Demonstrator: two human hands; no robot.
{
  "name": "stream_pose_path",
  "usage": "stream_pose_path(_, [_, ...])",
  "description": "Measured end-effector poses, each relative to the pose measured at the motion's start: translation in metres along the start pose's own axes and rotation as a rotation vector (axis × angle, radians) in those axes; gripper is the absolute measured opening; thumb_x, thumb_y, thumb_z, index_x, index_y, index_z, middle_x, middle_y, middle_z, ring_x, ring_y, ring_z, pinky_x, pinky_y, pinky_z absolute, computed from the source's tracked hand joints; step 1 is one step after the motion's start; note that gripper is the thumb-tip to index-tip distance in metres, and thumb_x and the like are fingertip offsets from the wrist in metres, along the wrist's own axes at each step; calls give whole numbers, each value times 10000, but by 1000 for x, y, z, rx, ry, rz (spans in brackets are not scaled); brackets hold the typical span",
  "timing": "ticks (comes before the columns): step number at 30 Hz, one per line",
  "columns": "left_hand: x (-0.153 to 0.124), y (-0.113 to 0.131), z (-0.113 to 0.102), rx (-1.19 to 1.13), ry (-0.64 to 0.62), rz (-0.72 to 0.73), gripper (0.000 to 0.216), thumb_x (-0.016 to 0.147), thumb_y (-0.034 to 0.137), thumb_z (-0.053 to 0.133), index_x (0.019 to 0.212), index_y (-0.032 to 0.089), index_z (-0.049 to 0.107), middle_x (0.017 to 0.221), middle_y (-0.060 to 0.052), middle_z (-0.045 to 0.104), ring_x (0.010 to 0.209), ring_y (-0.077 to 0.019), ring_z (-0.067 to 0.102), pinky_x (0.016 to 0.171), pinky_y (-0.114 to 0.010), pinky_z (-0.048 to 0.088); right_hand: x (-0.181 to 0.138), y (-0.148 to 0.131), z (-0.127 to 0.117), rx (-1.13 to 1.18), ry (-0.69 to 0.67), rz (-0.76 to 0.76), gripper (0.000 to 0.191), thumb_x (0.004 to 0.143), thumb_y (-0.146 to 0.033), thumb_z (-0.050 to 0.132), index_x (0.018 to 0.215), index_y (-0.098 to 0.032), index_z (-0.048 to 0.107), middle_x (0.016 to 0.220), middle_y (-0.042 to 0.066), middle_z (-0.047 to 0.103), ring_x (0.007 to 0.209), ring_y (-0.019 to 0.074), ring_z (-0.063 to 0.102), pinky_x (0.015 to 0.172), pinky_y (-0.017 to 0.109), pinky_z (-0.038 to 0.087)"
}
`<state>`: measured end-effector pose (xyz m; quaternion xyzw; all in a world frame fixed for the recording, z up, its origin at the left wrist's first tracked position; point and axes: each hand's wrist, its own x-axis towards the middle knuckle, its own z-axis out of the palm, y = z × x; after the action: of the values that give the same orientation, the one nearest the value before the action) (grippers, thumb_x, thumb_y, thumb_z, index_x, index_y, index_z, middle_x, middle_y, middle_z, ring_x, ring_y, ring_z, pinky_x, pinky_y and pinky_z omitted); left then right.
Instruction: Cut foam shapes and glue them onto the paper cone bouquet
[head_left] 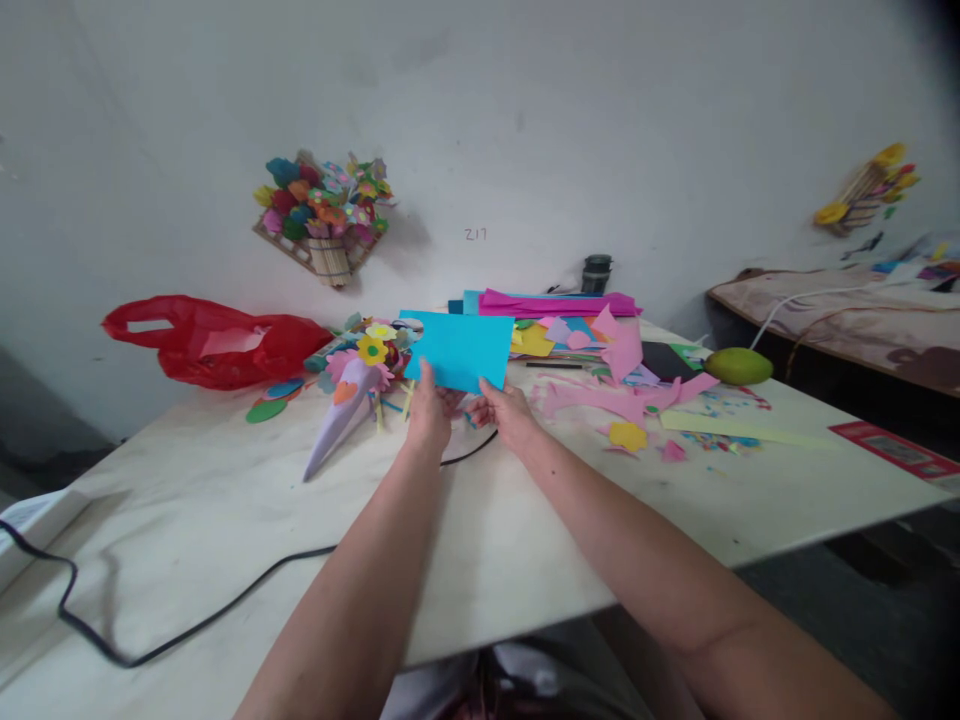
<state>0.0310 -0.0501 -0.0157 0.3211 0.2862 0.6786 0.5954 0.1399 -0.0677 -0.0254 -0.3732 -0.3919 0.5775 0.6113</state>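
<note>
You have the blue paper sheet [459, 348] pinched along its lower edge, left hand [429, 412] and right hand [508, 410] both closed on it. It stands up above your fingers, lifted off the counter [525, 520]. This reads as a hold-and-line-up step. The purple paper cone [337, 420] lies just left of your left fingers, a black cable [469, 455] runs beneath them, and pink paper scraps [600, 395] sit right of your right fingers. Any further handling calls for an even two-handed pinch, so the sheet doesn't buckle.

Over the table [525, 540], the sheet [457, 350] is between bag [217, 345], left, and fruit [739, 366], right.
</note>
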Motion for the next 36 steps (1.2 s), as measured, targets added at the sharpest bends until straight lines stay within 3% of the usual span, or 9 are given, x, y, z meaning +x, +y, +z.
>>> stream_pose_path(4, [-6,-7,3,65,-110,52,391,601,358,815,857,132,624,791,-77,698,749,-206,678,677,-297,528,0,-2,-1,-36,-73,-2,333,744,-459,669,662,-145,595,508,51,654,359,116,535,356,207,416])
stream_pose_path(10, [-10,-5,5,96,-20,132,568,603,365,810,1094,172,599,978,-75,702,864,-212,677,738,-313,539,3,-4,-5,-69,64,-96,371,689,-475,707,582,-166,532,430,4,593,317,93,479,337,197,364])
stream_pose_path(15, [-16,-4,7,245,-71,118,593,533,391,836,1020,119,633,896,-106,711,834,-248,682,757,-368,545,6,-5,-8,-148,40,-147,421,673,-519,706,549,-178,492,409,-10,563,312,79,455,342,193,353])
stream_pose_path(19, [-15,2,7,296,50,110,519,579,411,813,976,126,640,852,-120,718,849,-286,694,717,-381,558,10,-8,-12,-114,66,-199,405,733,-552,630,630,-168,551,462,-1,596,332,85,485,348,192,368])
stream_pose_path(21, [-12,7,6,284,125,103,486,640,440,771,986,129,632,821,-126,718,850,-298,700,701,-384,563,15,-8,-17,-115,158,-205,386,774,-536,582,669,-165,568,463,-2,592,335,91,491,344,193,366])
stream_pose_path(23, [-8,12,4,207,185,202,457,667,403,765,991,113,622,843,-139,717,857,-287,704,757,-374,561,20,-8,-24,-165,285,-202,340,791,-486,566,666,-170,559,439,-17,564,330,97,486,338,194,354])
stream_pose_path(29, [0,25,1,125,254,281,395,694,368,750,972,116,625,852,-133,724,822,-270,713,805,-364,557,31,-4,-38,-566,369,-304,212,799,-330,525,650,-186,569,522,-28,591,427,122,556,457,225,428])
stream_pose_path(33, [2,29,-1,101,260,292,355,714,351,732,937,97,625,760,-121,717,781,-259,715,810,-361,556,27,-12,-33,-1110,376,-324,168,809,-226,518,764,-185,676,796,42,711,774,180,665,671,257,468])
stream_pose_path(36, [1,26,-1,92,235,280,365,738,330,715,1004,106,605,797,-112,722,746,-237,716,802,-360,558,21,-22,-24,-1551,235,-226,205,797,-163,540,910,-174,711,997,107,709,949,234,646,719,284,455])
